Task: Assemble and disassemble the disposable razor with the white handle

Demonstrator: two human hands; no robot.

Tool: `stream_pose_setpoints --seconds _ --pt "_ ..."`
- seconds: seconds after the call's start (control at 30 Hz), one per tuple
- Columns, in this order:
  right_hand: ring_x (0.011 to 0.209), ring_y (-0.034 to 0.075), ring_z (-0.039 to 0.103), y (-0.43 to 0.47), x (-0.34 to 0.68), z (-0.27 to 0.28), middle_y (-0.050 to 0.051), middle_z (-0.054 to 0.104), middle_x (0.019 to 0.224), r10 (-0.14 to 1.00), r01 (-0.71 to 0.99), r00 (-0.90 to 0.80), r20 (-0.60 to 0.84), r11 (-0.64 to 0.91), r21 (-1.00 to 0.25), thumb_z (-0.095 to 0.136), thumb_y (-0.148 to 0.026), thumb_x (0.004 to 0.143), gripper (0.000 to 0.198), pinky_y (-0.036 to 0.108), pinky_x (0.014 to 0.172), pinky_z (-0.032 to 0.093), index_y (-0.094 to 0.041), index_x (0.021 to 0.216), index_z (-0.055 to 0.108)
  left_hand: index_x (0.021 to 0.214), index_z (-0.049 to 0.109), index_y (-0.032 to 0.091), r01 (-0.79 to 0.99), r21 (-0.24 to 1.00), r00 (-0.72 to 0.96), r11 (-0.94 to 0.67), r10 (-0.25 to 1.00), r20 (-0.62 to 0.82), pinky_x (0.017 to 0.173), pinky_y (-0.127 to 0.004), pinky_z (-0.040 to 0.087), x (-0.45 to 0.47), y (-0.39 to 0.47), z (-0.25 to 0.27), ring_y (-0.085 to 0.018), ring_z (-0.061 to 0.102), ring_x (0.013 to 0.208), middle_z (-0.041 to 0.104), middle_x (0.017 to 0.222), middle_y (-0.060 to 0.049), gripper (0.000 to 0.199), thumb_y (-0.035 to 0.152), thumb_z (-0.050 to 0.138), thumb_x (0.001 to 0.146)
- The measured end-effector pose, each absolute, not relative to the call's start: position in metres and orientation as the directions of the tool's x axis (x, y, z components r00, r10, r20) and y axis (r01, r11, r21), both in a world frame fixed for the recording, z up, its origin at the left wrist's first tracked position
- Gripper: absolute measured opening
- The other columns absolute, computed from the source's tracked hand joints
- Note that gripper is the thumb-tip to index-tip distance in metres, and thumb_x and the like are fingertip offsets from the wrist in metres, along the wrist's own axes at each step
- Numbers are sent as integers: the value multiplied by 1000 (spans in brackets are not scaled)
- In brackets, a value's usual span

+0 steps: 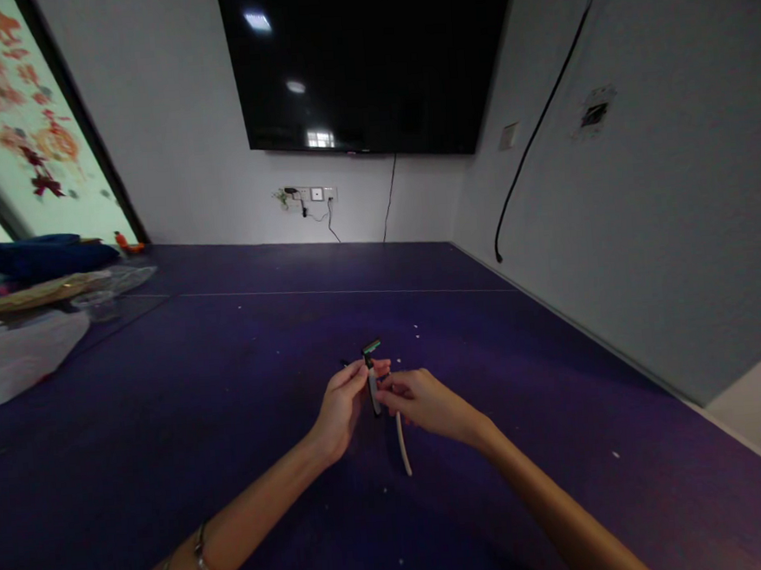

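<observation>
Between my hands, over the purple surface, stands a razor with a dark head that has a green strip, and a grey-and-black handle. My left hand is closed on its upper handle, with the thumb just under the head. My right hand pinches at the lower handle from the right side. A thin off-white strip, like a cord or tube, comes out below my right hand and points down. Whether the right fingers also hold this strip is hidden. A small dark tip shows behind my left fingers.
The purple surface carries scattered white bits. Plastic bags and dark blue cloth lie at the far left, beside an orange object. A television hangs ahead. A black cable dangles along the right wall.
</observation>
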State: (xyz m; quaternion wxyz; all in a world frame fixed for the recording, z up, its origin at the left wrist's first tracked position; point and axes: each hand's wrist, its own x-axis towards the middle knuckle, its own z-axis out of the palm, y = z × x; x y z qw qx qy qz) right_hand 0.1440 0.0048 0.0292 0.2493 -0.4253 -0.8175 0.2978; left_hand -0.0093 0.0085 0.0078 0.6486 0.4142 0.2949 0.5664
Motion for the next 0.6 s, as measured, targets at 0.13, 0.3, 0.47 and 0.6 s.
stream_pose_setpoints --seconds 0.13,0.3,0.47,0.6 --pt "50 7 50 2 131 19 -1 59 61 832 502 -530 164 464 -730 48 -28 87 21 18 47 34 -15 75 60 83 67 13 -514 854 229 79 972 48 84 -35 46 -9 5 11 -26 58 103 67 103 -13 21 30 64 73" --pt "50 7 44 3 126 15 -3 51 56 842 505 -486 235 490 -711 47 -30 86 28 19 47 30 -15 66 58 90 66 14 -422 902 233 91 972 11 76 -31 48 -10 10 9 -23 61 98 67 102 -11 24 32 59 77" --pt "47 7 38 15 131 9 -3 43 48 919 660 -330 216 388 -643 46 -36 85 39 21 46 26 -14 54 56 96 62 12 -295 952 -12 82 996 -90 69 -28 49 -26 36 5 -21 64 89 63 109 -14 24 23 60 75" --pt "45 9 43 22 133 -4 -1 48 47 961 811 -243 131 276 -517 47 -38 83 40 22 46 25 -16 53 60 94 62 10 -328 943 -127 50 987 -96 67 -29 50 -54 59 15 -20 65 82 64 103 -15 24 12 53 72"
